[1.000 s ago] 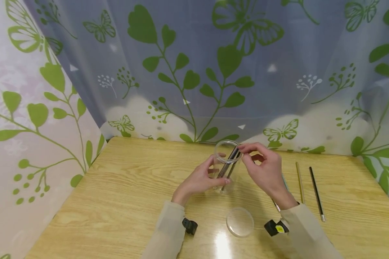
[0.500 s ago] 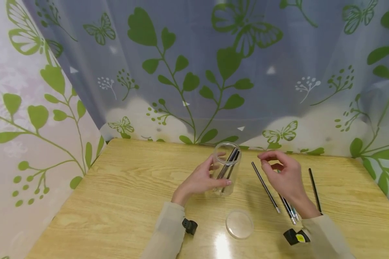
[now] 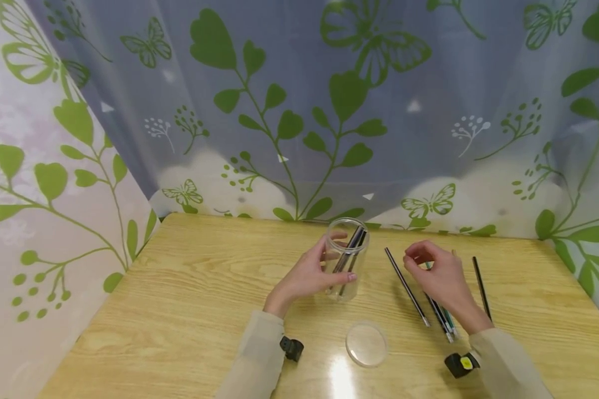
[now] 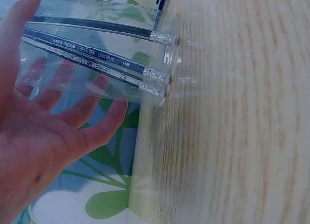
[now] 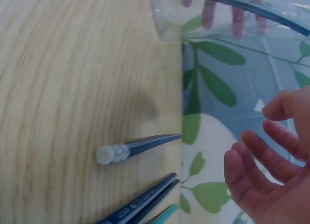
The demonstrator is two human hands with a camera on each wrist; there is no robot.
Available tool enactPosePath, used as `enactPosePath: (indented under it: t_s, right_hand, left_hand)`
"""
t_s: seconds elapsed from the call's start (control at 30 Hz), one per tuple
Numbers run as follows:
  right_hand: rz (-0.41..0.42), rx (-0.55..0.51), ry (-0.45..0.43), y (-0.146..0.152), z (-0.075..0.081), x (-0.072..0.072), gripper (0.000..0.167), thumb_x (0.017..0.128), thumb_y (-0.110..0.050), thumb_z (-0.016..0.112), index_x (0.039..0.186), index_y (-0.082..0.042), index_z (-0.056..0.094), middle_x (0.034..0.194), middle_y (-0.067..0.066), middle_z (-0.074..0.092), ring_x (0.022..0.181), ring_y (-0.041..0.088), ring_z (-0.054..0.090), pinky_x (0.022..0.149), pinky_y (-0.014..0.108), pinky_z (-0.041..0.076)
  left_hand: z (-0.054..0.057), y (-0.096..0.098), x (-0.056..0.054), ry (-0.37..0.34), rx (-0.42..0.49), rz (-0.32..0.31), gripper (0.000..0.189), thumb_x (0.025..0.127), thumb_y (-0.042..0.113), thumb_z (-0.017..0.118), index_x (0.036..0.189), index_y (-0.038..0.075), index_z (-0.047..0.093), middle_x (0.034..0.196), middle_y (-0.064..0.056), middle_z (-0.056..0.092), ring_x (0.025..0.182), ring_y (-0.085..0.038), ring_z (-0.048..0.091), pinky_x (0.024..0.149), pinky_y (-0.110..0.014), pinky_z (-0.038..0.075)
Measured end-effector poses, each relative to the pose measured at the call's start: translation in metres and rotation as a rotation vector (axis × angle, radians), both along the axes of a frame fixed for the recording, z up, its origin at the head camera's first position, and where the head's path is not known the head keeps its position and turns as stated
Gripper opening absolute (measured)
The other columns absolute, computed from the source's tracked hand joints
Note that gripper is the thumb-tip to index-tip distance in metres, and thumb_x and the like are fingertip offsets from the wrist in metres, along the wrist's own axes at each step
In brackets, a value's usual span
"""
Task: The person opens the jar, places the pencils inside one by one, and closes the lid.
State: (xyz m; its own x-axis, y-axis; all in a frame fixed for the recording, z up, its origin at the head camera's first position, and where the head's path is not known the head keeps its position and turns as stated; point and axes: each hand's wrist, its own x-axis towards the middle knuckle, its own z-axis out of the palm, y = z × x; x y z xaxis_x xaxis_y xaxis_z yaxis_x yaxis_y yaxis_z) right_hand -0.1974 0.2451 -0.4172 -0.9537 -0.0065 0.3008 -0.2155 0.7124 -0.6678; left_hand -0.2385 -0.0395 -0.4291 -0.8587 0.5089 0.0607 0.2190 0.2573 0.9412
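A: Status?

B: The left hand is gripping the clear cylindrical plastic jar near the back edge of the tabletop; the right hand is hovering, fingers loosely curled, holding nothing.

A: The slim black, metal-ferruled pencil?

B: It is lying between jar and right hand, nearer the latter, long axis slanting rightward, away from the back edge.

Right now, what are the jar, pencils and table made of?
Jar: plastic, maybe glass; pencils show through its shiny wall. Pencils: probably wood, hidden under glossy, mostly dark paint; silvery ends look metal. Table: wood or wood-look, glossy; grain and reflection show.
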Motion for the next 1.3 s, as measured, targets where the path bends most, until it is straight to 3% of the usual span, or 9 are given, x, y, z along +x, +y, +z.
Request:
enactPosePath:
  t_s: [0.1,0.2,0.47,0.73,1.03,1.3]
  right_hand:
    - [0.002,0.036,-0.057,0.003,-0.004,-0.007,0.020,0.099,-0.019,0.064,0.113,-0.005,0.068,0.104,0.013,0.074,0.091,0.025,0.069,0.070,0.030,0.053]
    - [-0.003,0.067,-0.098,0.004,-0.008,-0.015,0.022,0.099,-0.019,0.064,0.115,-0.004,0.067,0.106,0.014,0.073,0.094,0.030,0.070,0.072,0.034,0.054]
    - [0.027,0.096,-0.174,0.002,-0.017,-0.033,0.023,0.096,-0.017,0.068,0.114,-0.003,0.067,0.101,0.014,0.073,0.090,0.028,0.071,0.070,0.037,0.057]
    - [0.070,0.144,-0.249,-0.005,-0.021,-0.045,0.027,0.095,-0.017,0.069,0.113,0.001,0.065,0.096,0.018,0.074,0.074,0.021,0.068,0.060,0.034,0.053]
    - [0.059,0.182,-0.327,-0.009,-0.027,-0.050,0.031,0.094,-0.013,0.069,0.118,0.005,0.064,0.100,0.024,0.074,0.076,0.025,0.071,0.066,0.040,0.058]
    - [0.057,0.234,-0.308,-0.011,-0.028,-0.047,0.028,0.092,-0.009,0.071,0.115,0.006,0.067,0.097,0.024,0.073,0.079,0.029,0.070,0.065,0.041,0.058]
  left_hand:
    - [0.000,0.000,0.000,-0.008,-0.001,-0.002,0.079,0.085,0.035,0.085,0.147,0.053,0.038,0.156,0.013,0.045,0.141,-0.030,0.049,0.114,-0.054,0.044]
    - [0.000,0.000,-0.001,-0.017,-0.001,0.000,0.079,0.085,0.035,0.085,0.147,0.052,0.038,0.156,0.013,0.046,0.143,-0.030,0.048,0.114,-0.055,0.044]
    - [0.000,0.001,-0.001,-0.029,0.004,-0.004,0.079,0.085,0.034,0.085,0.147,0.052,0.038,0.157,0.011,0.045,0.143,-0.030,0.048,0.109,-0.051,0.049]
    - [0.000,0.000,-0.001,-0.040,-0.004,0.006,0.078,0.085,0.036,0.085,0.145,0.055,0.039,0.156,0.007,0.047,0.143,-0.029,0.048,0.111,-0.051,0.048]
    - [-0.001,-0.001,0.000,-0.039,0.004,0.004,0.079,0.085,0.035,0.085,0.146,0.054,0.039,0.157,0.009,0.045,0.144,-0.031,0.047,0.111,-0.051,0.048]
    - [-0.001,-0.002,0.001,-0.044,0.013,-0.006,0.078,0.086,0.035,0.085,0.146,0.054,0.039,0.159,0.008,0.044,0.145,-0.035,0.045,0.113,-0.055,0.046]
